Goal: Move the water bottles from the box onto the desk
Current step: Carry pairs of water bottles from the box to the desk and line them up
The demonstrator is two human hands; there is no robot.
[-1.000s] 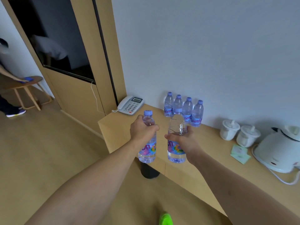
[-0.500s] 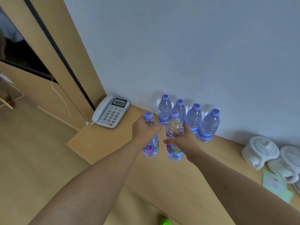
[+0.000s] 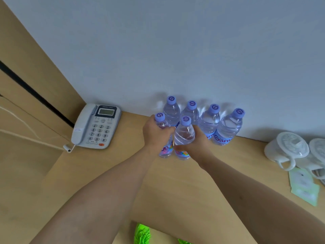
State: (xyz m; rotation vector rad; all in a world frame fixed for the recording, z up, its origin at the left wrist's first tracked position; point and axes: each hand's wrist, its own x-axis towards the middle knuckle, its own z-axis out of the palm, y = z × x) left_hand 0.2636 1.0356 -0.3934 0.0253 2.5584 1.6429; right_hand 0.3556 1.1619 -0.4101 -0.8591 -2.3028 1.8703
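Pale grey wall at the far side, wooden desk [image 3: 109, 166] running along it, wood panel with a dark strip at far left. Four water bottles [image 3: 209, 120] stand upright in a row against the wall, purple caps, touching or nearly touching each other. Just in front of that row, two more bottles, both upright, side by side and touching. Left hand [image 3: 155, 133] wraps the left-held bottle [image 3: 166, 149] around its upper body, fingers curled tight, only cap and lower label showing. Right hand [image 3: 197, 144] grips the right-held bottle [image 3: 183, 134] around its lower half, thumb across the near side, fingers closed round the far side. Bases of both held bottles look at desk level; cannot tell whether they actually touch the surface. Grey corded telephone [image 3: 95, 126] sits on the desk well left of the bottles, near the corner. Two white lidded cups [image 3: 288, 150] at right, green-white paper sachets [image 3: 304, 187] just near of them. Something bright green [image 3: 142, 234] at the near edge, below the desk. Box not in view.
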